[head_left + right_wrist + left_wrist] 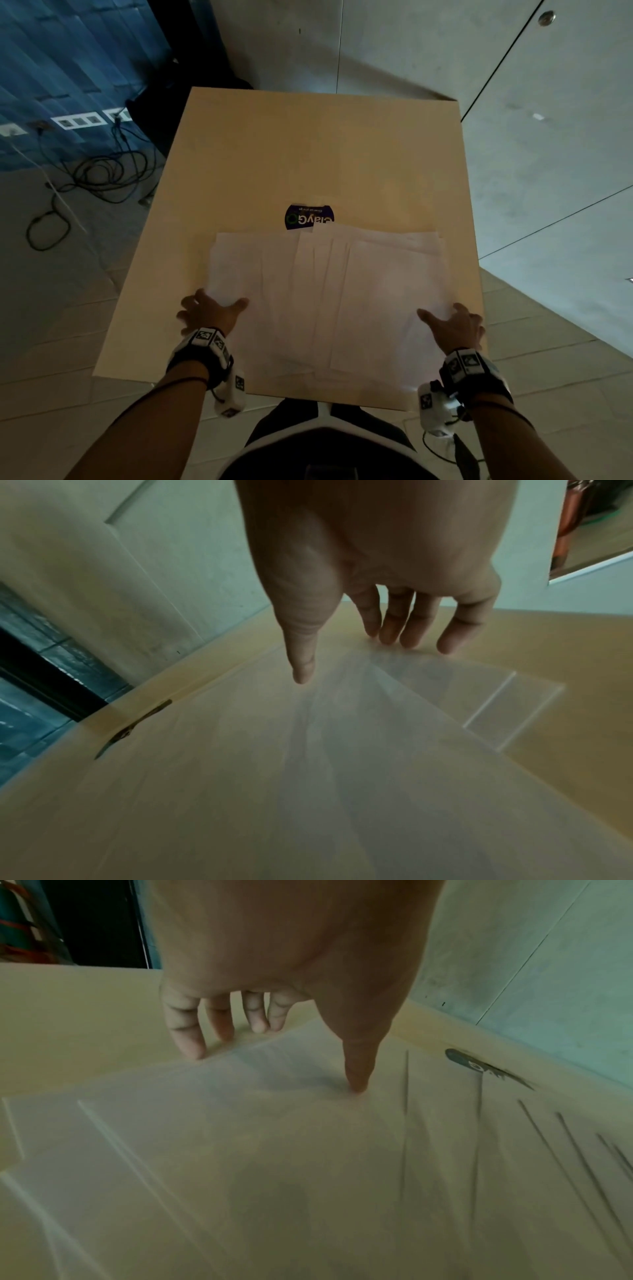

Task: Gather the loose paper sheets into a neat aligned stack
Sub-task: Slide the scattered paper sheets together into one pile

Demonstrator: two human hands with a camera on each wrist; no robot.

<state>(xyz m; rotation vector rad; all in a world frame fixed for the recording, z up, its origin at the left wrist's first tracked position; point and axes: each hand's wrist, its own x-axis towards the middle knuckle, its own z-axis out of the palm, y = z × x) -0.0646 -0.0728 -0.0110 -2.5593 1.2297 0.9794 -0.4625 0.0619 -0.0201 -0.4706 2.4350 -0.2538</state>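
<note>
Several white paper sheets [329, 294] lie fanned and overlapping on the near half of a tan table [308, 154], their edges out of line. My left hand [215, 308] is at the spread's left edge; the left wrist view shows its thumb tip pressing the top sheet [274, 1150] and straight fingers [192, 1042] touching the table along the edge. My right hand [448, 317] mirrors it at the right edge: thumb over the sheets [342, 777], fingers [411, 634] down at the edge. Neither hand curls round a sheet.
A dark blue round sticker [308, 216] shows on the table just beyond the sheets, partly covered by them. The table's near edge runs close below my wrists. Loose cables [96, 178] and wall sockets [78, 120] are on the left, off the table.
</note>
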